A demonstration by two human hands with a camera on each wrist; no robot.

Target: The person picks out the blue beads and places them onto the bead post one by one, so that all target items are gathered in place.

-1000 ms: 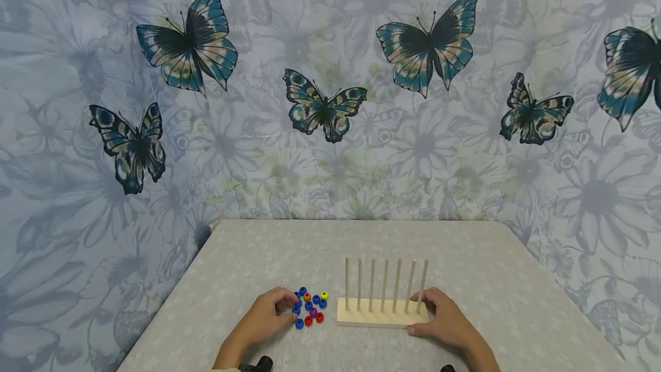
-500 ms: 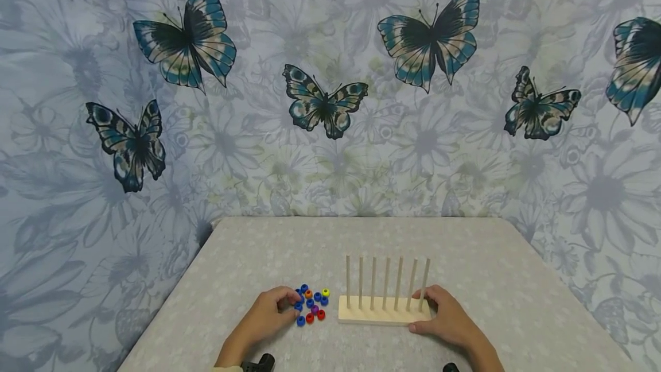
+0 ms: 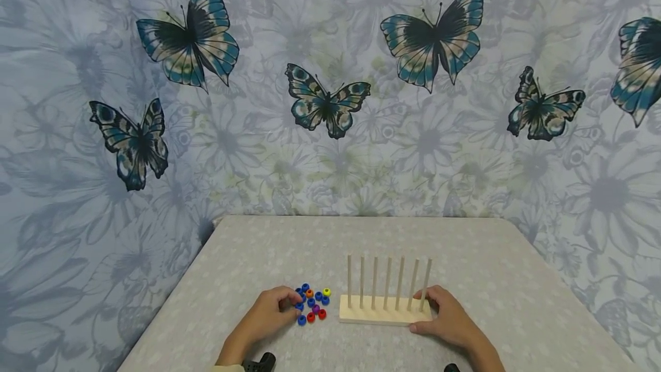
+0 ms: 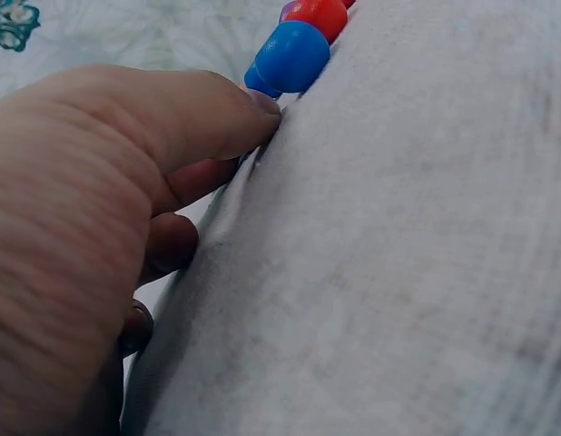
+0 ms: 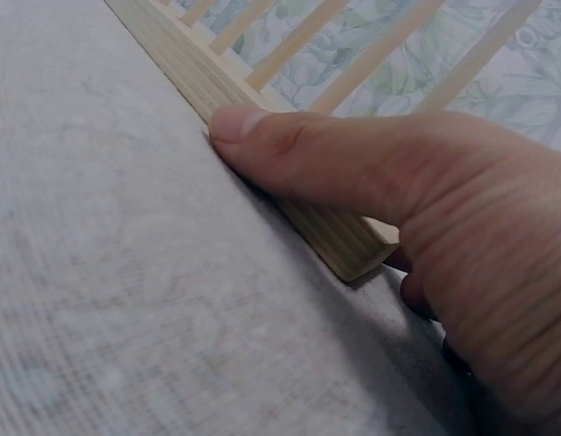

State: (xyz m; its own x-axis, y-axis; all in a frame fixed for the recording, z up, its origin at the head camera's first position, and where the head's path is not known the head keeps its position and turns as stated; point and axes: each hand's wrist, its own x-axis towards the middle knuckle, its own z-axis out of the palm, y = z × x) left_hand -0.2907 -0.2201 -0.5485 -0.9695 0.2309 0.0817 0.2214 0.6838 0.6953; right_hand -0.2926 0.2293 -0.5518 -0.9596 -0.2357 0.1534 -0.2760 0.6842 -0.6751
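Note:
A pale wooden rack (image 3: 377, 319) with a row of several upright pegs stands on the cloth. My right hand (image 3: 448, 317) holds its right end, thumb along the front edge of the base (image 5: 335, 238) and the other fingers behind. To the rack's left lies a loose cluster of round beads: mostly blue (image 3: 302, 320), with two red (image 3: 322, 314), one purple (image 3: 315, 308), one orange (image 3: 309, 293) and one yellow (image 3: 327, 291). Loosely bent, my left hand (image 3: 271, 310) rests at the cluster's left side; its thumb tip lies close to a blue bead (image 4: 299, 54).
A light patterned cloth (image 3: 289, 245) covers the table, which reaches back to a wall (image 3: 330, 182) papered with grey flowers and teal butterflies. Dark wrist-worn devices (image 3: 260, 362) show at the bottom edge.
The head view has tilted slightly, so the whole scene sits a little higher and further right. Both hands, the beads and the rack keep their places relative to each other.

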